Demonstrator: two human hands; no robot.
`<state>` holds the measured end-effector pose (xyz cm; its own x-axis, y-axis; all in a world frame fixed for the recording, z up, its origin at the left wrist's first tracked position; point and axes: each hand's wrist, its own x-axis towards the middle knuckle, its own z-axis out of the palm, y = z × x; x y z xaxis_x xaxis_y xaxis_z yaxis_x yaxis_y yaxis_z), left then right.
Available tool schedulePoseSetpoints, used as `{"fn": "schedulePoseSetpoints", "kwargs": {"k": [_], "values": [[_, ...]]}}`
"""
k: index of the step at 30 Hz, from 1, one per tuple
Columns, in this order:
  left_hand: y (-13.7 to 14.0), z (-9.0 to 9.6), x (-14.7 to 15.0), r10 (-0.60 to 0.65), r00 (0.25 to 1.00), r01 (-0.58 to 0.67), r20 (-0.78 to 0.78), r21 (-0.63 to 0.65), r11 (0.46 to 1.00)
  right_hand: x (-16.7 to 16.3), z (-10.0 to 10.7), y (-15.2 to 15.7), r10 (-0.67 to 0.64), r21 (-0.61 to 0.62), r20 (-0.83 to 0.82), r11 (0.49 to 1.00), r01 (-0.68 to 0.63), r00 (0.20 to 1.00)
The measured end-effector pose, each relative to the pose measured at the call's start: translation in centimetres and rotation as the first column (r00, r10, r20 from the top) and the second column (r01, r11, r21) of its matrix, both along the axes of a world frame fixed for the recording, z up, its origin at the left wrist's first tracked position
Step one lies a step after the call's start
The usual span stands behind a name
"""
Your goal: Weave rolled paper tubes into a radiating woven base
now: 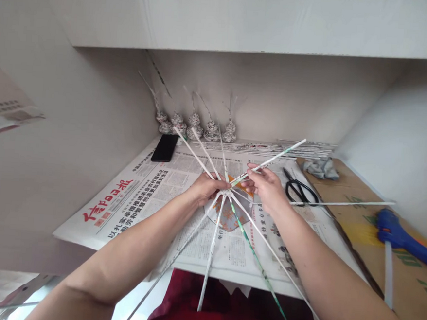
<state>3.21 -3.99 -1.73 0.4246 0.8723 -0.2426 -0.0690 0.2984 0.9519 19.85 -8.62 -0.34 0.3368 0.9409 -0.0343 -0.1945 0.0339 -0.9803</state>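
Note:
Rolled newspaper sticks spread out like spokes from a small woven hub [226, 192] in front of me. My left hand [209, 186] pinches this paper-stick weaving at the hub, thumb on top. My right hand [265, 183] is closed on a paper stick [285, 151] that slants up to the right from the hub. Below, a green-marked stick [254, 253] and several white ones reach toward my lap. Under the hub lies a rounded grey piece with an orange pattern [227, 218], partly covered by the sticks and hands.
Newspaper [140, 203] covers the tabletop. Several woven gourd shapes [211, 130] line the back wall, near a phone [164, 148] and a pile of paper sticks [251, 149]. On the right are black scissors [301, 191], crumpled cloth [321, 168], cardboard [355, 228] and a blue glue gun [405, 237].

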Motion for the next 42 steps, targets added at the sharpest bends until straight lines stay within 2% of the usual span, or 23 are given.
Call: {"fn": "schedulePoseSetpoints", "kwargs": {"k": [4, 7, 13, 17, 19, 22, 25, 27, 29, 31, 37, 39, 42], "values": [[0.4, 0.0, -0.4, -0.07, 0.997, 0.072, -0.044, 0.031, 0.997, 0.6, 0.3, 0.0, -0.003, -0.076, -0.071, 0.997, -0.003, 0.997], [0.4, 0.0, -0.4, -0.082, 0.995, 0.085, -0.065, 0.051, 0.995, 1.1, 0.4, 0.2, -0.051, -0.056, -0.073, 0.997, 0.047, 0.996], [0.6, 0.0, -0.6, -0.069, 0.995, 0.074, -0.067, 0.071, 0.995, 1.5, 1.4, 0.0, -0.107, 0.214, -0.063, 0.97, 0.118, 0.992], [0.7, -0.3, -0.6, -0.05, 0.995, 0.059, -0.084, 0.107, 0.993, 2.3, 2.0, 0.1, -0.178, 0.3, -0.063, 0.935, 0.189, 0.982], [0.8, -0.4, -0.6, -0.044, 0.995, 0.056, -0.089, 0.128, 0.99, 3.0, 1.8, 0.4, -0.209, 0.281, -0.06, 0.935, 0.217, 0.976], [0.8, -0.4, -0.5, -0.014, 0.994, 0.031, -0.11, 0.158, 0.987, 3.6, 1.0, 0.8, -0.196, 0.13, -0.101, 0.969, 0.208, 0.975], [0.9, -0.4, -0.5, 0.035, 0.993, -0.015, -0.111, 0.177, 0.984, 3.3, 0.0, 0.8, -0.06, -0.034, -0.062, 0.998, 0.058, 0.996], [0.9, -0.3, -0.5, 0.061, 0.994, -0.044, -0.094, 0.173, 0.984, 2.4, -0.3, 0.5, 0.083, -0.074, 0.092, 0.994, -0.076, 0.992], [0.9, -0.3, -0.4, 0.076, 0.994, -0.063, -0.076, 0.165, 0.984, 1.3, -0.4, 0.0, 0.193, -0.061, 0.266, 0.981, -0.183, 0.944], [0.9, -0.4, -0.5, 0.079, 0.995, -0.067, -0.066, 0.168, 0.984, 0.3, -0.3, -0.4, 0.222, -0.022, 0.327, 0.974, -0.227, 0.919], [0.8, -0.8, -0.4, 0.059, 0.997, -0.046, -0.044, 0.25, 0.967, -0.7, -0.9, -0.2, 0.094, -0.021, 0.22, 0.996, -0.092, 0.971], [0.8, -0.9, -0.3, 0.07, 0.997, -0.061, -0.031, 0.229, 0.971, -0.6, -1.3, -0.1, 0.096, 0.01, 0.278, 0.995, -0.103, 0.956], [0.8, -0.7, -0.1, 0.098, 0.995, -0.1, 0.025, 0.109, 0.989, -0.6, -1.7, -0.2, 0.111, 0.009, 0.429, 0.992, -0.127, 0.896]]}}
